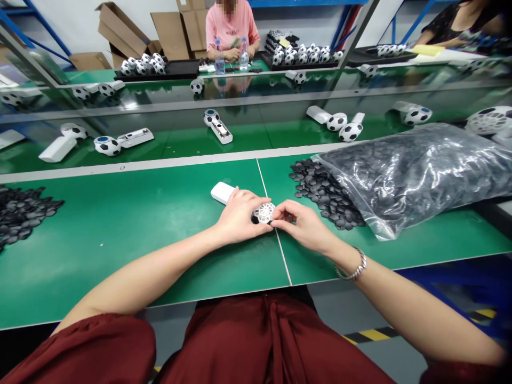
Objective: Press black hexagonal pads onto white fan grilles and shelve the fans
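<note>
My left hand [242, 216] is wrapped round a soccer-ball-shaped device [264, 213] with a white openwork grille and black patches, perhaps a small handheld fan. Its white handle [222, 192] sticks out to the upper left behind that hand, resting on or just above the green table. At the ball's right edge, my right hand [302, 224] is closed in a pinch, thumb and fingertips touching the ball. What lies between those fingertips is too small to make out. A pile of small black patches [326, 192] lies to the right of my right hand.
A clear plastic bag [424, 170] of black patches fills the right side. Another black pile [28, 213] lies at far left. Beyond a pale rail [180, 161], several ball devices [218, 127] rest on a green surface. Co-workers [232, 29] sit opposite, near black trays [180, 69].
</note>
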`<state>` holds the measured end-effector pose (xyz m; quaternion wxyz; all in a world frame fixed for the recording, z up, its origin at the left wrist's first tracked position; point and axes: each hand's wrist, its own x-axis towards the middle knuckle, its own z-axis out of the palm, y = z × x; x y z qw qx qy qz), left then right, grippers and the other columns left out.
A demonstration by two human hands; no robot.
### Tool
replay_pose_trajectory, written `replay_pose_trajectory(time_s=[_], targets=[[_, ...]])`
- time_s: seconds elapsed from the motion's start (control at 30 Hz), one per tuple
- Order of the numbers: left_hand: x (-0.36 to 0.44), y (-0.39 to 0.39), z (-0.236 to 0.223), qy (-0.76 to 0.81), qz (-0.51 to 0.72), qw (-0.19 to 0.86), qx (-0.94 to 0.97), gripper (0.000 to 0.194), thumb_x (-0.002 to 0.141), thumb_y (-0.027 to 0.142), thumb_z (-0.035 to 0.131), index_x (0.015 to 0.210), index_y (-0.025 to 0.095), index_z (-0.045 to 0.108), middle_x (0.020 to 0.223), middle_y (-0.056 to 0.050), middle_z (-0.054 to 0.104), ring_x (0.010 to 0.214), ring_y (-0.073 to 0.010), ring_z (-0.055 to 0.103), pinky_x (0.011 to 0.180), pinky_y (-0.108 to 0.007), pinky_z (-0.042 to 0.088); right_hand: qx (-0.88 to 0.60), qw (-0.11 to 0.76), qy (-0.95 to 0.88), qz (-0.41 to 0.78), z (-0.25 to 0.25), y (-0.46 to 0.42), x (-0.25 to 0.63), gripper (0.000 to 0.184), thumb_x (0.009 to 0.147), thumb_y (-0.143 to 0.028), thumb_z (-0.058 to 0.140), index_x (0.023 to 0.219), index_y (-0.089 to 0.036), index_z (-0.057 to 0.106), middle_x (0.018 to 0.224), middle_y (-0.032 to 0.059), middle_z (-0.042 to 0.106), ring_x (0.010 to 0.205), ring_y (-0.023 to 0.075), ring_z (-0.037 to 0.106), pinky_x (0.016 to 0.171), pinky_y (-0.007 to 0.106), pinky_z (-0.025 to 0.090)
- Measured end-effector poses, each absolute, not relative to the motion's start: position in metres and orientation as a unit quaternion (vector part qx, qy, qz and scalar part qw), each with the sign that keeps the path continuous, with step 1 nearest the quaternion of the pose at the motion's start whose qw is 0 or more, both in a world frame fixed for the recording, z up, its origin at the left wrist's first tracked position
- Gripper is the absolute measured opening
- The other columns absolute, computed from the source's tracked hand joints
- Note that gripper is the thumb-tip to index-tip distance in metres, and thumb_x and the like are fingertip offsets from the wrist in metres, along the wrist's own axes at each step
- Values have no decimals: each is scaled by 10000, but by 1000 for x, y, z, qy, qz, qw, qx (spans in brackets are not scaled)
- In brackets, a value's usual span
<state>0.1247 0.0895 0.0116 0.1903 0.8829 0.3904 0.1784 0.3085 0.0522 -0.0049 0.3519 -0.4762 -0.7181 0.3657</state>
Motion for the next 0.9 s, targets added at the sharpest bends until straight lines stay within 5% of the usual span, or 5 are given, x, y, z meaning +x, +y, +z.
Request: replay_pose_trajectory(time_s=[0.17, 0.57, 0.9], targets=[[124, 91, 10, 375, 190, 200, 885, 553, 667, 478, 674, 1119, 173, 581, 1012, -71, 639, 983, -247, 508, 930, -415, 346, -464, 376, -679, 426, -12, 53, 309, 117, 761, -267, 605, 792, -205, 511, 784, 5, 531, 733, 147, 517, 665, 287, 459], [124, 93, 11, 379, 184, 207, 883, 548, 630, 448, 704, 1088, 171, 590, 1008, -62, 643, 969, -239, 518, 944, -404, 337, -436, 380, -625, 524, -12, 58, 312, 190, 697, -213, 652, 797, -200, 490, 744, -28, 488, 684, 114, 483, 645, 261, 426], [124, 93, 9, 385, 187, 205, 880, 494, 633, 398, 682, 1067, 185, 581, 999, -60, 619, 988, -249, 500, 968, -430, 331, -440, 355, -671, 479, -15, 70, 320, 186, 721, -279, 647, 775, -201, 487, 722, -21, 510, 663, 131, 507, 628, 275, 448]])
